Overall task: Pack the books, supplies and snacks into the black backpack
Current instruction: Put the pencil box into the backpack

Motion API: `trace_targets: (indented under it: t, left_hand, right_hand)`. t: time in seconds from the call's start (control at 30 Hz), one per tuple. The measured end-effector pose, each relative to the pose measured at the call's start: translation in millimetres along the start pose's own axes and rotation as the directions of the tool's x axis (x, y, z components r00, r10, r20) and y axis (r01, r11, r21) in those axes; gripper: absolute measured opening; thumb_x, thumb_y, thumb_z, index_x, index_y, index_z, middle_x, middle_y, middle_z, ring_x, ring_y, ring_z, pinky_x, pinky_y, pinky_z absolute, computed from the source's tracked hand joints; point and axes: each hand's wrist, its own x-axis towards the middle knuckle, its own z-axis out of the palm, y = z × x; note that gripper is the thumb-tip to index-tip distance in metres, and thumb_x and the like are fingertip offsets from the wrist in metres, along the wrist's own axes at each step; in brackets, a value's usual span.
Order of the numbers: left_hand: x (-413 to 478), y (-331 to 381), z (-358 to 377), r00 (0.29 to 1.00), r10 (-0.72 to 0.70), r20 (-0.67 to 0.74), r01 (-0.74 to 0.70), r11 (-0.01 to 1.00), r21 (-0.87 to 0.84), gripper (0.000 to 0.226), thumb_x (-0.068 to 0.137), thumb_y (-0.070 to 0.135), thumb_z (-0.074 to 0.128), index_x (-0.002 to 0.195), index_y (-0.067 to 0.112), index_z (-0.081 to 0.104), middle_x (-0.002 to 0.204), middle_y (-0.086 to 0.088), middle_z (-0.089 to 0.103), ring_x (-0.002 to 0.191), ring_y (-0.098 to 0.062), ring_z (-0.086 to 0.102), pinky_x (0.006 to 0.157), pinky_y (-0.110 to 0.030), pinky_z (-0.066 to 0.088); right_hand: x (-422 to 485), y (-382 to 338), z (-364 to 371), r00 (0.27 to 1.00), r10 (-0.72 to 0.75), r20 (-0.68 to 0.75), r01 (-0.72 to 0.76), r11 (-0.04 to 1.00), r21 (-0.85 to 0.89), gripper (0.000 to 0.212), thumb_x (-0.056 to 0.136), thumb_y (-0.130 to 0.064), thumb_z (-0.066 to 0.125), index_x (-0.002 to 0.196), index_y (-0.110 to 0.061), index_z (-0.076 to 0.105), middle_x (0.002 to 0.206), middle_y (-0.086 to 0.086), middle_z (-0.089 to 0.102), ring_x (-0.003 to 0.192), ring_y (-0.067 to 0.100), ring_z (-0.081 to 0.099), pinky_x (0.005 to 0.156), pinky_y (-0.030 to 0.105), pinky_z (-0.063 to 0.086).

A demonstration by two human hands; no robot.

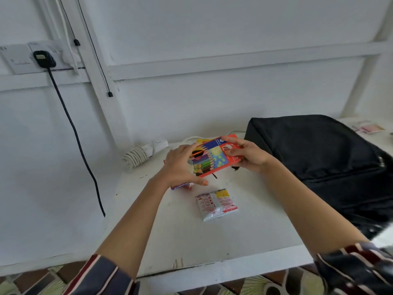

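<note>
A colourful box of coloured pencils [214,156] is held above the white table [212,237] between both hands. My left hand [180,165] grips its left end and my right hand [248,155] grips its right end. The black backpack [319,167] lies on the table to the right, close to my right hand. A snack packet [215,204] in white, red and yellow lies flat on the table below the box. Under my left hand a red and blue item [182,186] shows only partly.
A coiled white extension strip [144,153] lies at the table's back left against the wall. A black cable [74,128] hangs from a wall socket at the left. Pinkish papers [368,127] sit at the far right behind the backpack. The table's front edge runs near my sleeves.
</note>
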Motion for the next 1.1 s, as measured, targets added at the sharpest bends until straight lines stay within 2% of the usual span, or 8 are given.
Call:
trace_targets:
  t: [0.13,0.3,0.53,0.7,0.8,0.9,1.0,1.1]
  left_hand:
    - [17,45,16,0.994,0.103,-0.029,-0.103,0.995,0.005,0.108,0.054,0.058,0.080,0.142,0.036,0.023,0.141,0.005,0.034,0.132,-0.017,0.027,0.112,-0.050,0.015]
    - [32,117,59,0.990,0.134,-0.031,-0.135,0.991,-0.026,0.107,0.053,0.055,0.082,0.142,0.033,0.027,0.141,0.005,0.034,0.129,-0.016,0.027,0.110,-0.040,0.019]
    - [42,211,112,0.991,0.132,0.011,-0.131,0.990,-0.050,0.104,0.055,0.056,0.081,0.142,0.032,0.028,0.139,0.005,0.034,0.119,-0.015,0.033,0.109,-0.043,0.023]
    - [51,256,144,0.975,0.210,0.069,-0.208,0.977,-0.038,0.110,0.057,0.058,0.079,0.145,0.036,0.016,0.151,0.006,0.015,0.139,-0.019,0.014,0.114,-0.044,0.007]
    - [52,269,163,0.974,0.208,0.088,-0.193,0.970,-0.151,0.122,0.056,0.049,0.084,0.145,0.040,0.002,0.151,0.016,-0.004,0.142,-0.017,0.001,0.114,-0.043,0.014]
    - [53,274,178,0.979,0.129,0.156,-0.081,0.956,-0.281,0.128,0.057,0.035,0.087,0.147,0.034,-0.004,0.151,0.010,0.001,0.141,-0.017,0.011,0.113,-0.035,0.023]
    - [54,271,183,0.959,0.080,0.270,-0.026,0.980,-0.198,0.110,0.059,0.039,0.085,0.147,0.026,0.019,0.148,0.001,0.026,0.138,-0.017,0.023,0.111,-0.035,0.027]
    - [55,268,181,0.932,0.091,0.350,-0.063,0.994,-0.092,0.076,0.059,0.048,0.082,0.128,0.033,0.052,0.146,0.003,0.027,0.138,-0.017,0.018,0.112,-0.039,0.026]
  right_hand:
    - [-34,-14,-51,0.997,-0.041,-0.068,0.043,0.999,0.019,0.034,0.083,-0.003,0.062,0.107,-0.027,0.065,0.109,0.002,0.058,0.092,0.018,0.064,0.065,0.030,0.057]
    - [-88,-22,-121,0.993,-0.035,-0.113,0.036,0.999,0.013,0.041,0.070,-0.011,0.069,0.106,-0.031,0.066,0.112,0.004,0.058,0.090,0.016,0.066,0.066,0.029,0.056]
    - [-150,-27,-208,0.985,-0.031,-0.169,0.028,0.999,-0.017,0.038,0.082,-0.002,0.062,0.105,-0.032,0.065,0.108,0.002,0.059,0.087,0.015,0.065,0.064,0.028,0.057]
    - [-188,-26,-263,0.975,-0.021,-0.222,0.021,1.000,-0.003,0.038,0.082,-0.004,0.061,0.107,-0.032,0.064,0.113,0.003,0.057,0.090,0.015,0.065,0.064,0.028,0.057]
    - [-211,-22,-299,0.952,-0.006,-0.308,0.014,1.000,0.023,0.034,0.083,-0.005,0.061,0.106,-0.030,0.064,0.118,0.005,0.052,0.096,0.019,0.061,0.063,0.029,0.057]
    - [-232,-18,-329,0.925,0.012,-0.379,0.014,0.998,0.065,0.033,0.083,-0.005,0.060,0.106,-0.029,0.064,0.118,0.006,0.051,0.098,0.021,0.059,0.064,0.030,0.058]
    - [-245,-15,-347,0.907,0.025,-0.420,0.028,0.993,0.118,0.034,0.083,-0.003,0.059,0.107,-0.027,0.063,0.115,0.005,0.053,0.096,0.021,0.059,0.063,0.028,0.058]
    - [-251,-12,-354,0.904,0.034,-0.426,0.032,0.988,0.148,0.034,0.085,-0.002,0.057,0.107,-0.027,0.062,0.115,0.005,0.053,0.096,0.020,0.059,0.063,0.027,0.058]
